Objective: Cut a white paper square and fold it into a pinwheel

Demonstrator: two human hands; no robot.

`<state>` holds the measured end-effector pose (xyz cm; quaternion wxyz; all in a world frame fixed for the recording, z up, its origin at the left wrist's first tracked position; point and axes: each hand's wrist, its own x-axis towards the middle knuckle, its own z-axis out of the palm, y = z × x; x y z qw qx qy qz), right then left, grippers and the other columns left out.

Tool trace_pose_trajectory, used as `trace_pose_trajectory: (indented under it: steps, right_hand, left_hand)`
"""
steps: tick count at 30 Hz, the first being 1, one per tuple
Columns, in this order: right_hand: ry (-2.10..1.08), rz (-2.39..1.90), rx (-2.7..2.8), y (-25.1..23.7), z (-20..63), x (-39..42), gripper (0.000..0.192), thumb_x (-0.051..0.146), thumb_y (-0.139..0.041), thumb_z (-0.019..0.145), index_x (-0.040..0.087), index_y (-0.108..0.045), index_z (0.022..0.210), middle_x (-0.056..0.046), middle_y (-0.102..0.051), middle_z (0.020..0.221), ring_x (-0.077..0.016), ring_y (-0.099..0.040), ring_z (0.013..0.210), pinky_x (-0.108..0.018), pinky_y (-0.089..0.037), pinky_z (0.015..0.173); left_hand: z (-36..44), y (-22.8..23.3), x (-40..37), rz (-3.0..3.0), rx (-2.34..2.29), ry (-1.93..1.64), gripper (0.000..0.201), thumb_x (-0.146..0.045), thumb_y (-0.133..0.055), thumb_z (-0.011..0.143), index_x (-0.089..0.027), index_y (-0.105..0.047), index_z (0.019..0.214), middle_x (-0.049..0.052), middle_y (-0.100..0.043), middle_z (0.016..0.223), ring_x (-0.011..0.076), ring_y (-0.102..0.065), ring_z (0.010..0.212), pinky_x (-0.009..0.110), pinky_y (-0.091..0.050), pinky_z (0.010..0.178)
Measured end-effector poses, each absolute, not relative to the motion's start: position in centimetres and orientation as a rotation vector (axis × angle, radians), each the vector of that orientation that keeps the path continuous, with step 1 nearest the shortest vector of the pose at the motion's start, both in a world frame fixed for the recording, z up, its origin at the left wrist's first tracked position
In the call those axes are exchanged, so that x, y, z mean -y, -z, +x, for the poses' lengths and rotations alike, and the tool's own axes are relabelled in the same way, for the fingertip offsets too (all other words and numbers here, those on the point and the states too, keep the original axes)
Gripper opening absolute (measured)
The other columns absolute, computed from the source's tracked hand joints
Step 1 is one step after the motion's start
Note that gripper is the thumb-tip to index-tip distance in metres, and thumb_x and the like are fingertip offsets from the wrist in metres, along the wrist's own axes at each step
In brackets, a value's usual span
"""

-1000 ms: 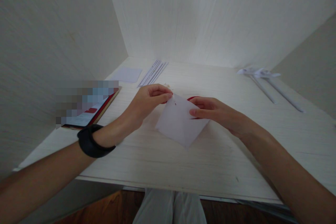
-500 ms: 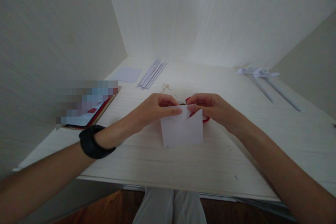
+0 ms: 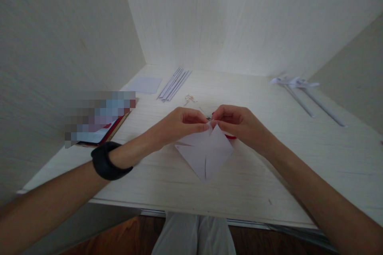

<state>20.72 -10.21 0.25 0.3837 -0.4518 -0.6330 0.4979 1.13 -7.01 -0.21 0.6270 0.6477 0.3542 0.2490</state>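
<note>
Wide black wristband (image 3: pixel 103 162), pale trousers (image 3: pixel 182 235)

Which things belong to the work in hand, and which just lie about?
Seemingly in use:
slit white paper, held by left hand and right hand
red-handled tool, mostly hidden

Apparently lying about:
flat sheet
thin white rods
pale bits
white stick-mounted shapes
tablet

And here's the tabletop (image 3: pixel 167 183), pale and streaked with wood grain! Back left corner, a white sheet (image 3: pixel 146 85) lies flat; just beside it, a bundle of slim white strips (image 3: pixel 174 84) slants from the back edge. Small tan bits (image 3: pixel 190 99) sit nearer the middle. Along the left edge, a partly blurred tablet (image 3: pixel 97 132); towards the back right corner, two pinwheel-like paper shapes (image 3: pixel 297 83) on white sticks (image 3: pixel 326 108)!
</note>
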Motion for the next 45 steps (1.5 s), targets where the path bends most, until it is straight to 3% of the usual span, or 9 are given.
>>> trace_pose_trajectory:
  steps: [6, 14, 20, 24, 35, 42, 45]
  right_hand:
    - [-1.15, -1.17, 1.667, -0.2, 20.3, 10.5, 0.01, 0.025, -0.067, 0.076, 0.019, -0.059, 0.074, 0.004, -0.057, 0.063, -0.0084, -0.048, 0.053, -0.022, -0.034, 0.046]
    - [-0.927, -1.192, 1.749, -0.3, 20.1, 10.7, 0.01, 0.025, -0.066, 0.08, 0.019, -0.059, 0.075, 0.002, -0.061, 0.07, -0.0109, -0.055, 0.063, -0.024, -0.043, 0.055]
    - [-0.829, -1.204, 1.813, -0.4, 19.9, 11.0, 0.007, 0.021, -0.066, 0.08, 0.02, -0.06, 0.076, 0.0, -0.064, 0.073, -0.013, -0.06, 0.068, -0.026, -0.048, 0.062]
    - [-0.756, -1.197, 1.845, -0.5, 19.9, 11.2, 0.007, 0.023, -0.064, 0.083, 0.02, -0.061, 0.077, -0.001, -0.066, 0.073, -0.0134, -0.06, 0.066, -0.025, -0.047, 0.057]
    - [0.062, -0.995, 2.267, -0.3, 21.0, 11.2, 0.02, 0.016, -0.047, 0.095, 0.017, -0.067, 0.095, -0.008, -0.072, 0.09, -0.0188, -0.064, 0.081, -0.031, -0.05, 0.072]
    - [0.3, -0.931, 2.355, -0.1, 21.1, 11.1, 0.026, 0.012, -0.047, 0.093, 0.014, -0.069, 0.106, -0.01, -0.073, 0.092, -0.0206, -0.063, 0.079, -0.033, -0.049, 0.07]
    - [0.173, -0.947, 2.309, -0.2, 21.0, 11.2, 0.027, 0.009, -0.048, 0.091, 0.014, -0.07, 0.105, -0.009, -0.073, 0.094, -0.0193, -0.064, 0.082, -0.032, -0.05, 0.072]
  left_hand:
    - [1.3, 0.3, 7.0, 1.429, -0.777, -0.58, 0.009, -0.025, -0.075, 0.074, -0.016, -0.072, 0.075, 0.001, -0.072, 0.075, 0.0119, -0.063, 0.069, 0.023, -0.044, 0.064]
    - [1.3, 0.0, 7.2, 1.414, -0.799, -0.644, 0.013, -0.027, -0.072, 0.077, -0.016, -0.07, 0.071, -0.002, -0.068, 0.065, 0.0085, -0.059, 0.058, 0.02, -0.039, 0.054]
    - [1.3, 0.2, 7.1, 1.451, -0.801, -0.678, 0.015, -0.029, -0.076, 0.074, -0.016, -0.07, 0.071, 0.001, -0.071, 0.071, 0.0108, -0.062, 0.064, 0.021, -0.042, 0.057]
    - [1.2, 0.1, 7.2, 1.451, -0.832, -0.707, 0.013, -0.028, -0.074, 0.076, -0.016, -0.071, 0.071, 0.001, -0.072, 0.071, 0.011, -0.062, 0.062, 0.021, -0.041, 0.056]
    - [1.4, -0.6, 7.4, 1.341, -0.874, -0.737, 0.008, -0.022, -0.073, 0.073, -0.016, -0.073, 0.068, -0.003, -0.068, 0.061, 0.0069, -0.054, 0.054, 0.02, -0.037, 0.053]
    - [1.2, -0.6, 7.3, 1.393, -0.89, -0.787, 0.01, -0.025, -0.075, 0.072, -0.016, -0.073, 0.069, -0.003, -0.066, 0.061, 0.0073, -0.053, 0.054, 0.02, -0.035, 0.05]
    - [1.1, -0.4, 7.2, 1.418, -0.869, -0.798, 0.013, -0.028, -0.076, 0.072, -0.015, -0.071, 0.072, -0.002, -0.068, 0.065, 0.0081, -0.055, 0.056, 0.02, -0.037, 0.051]
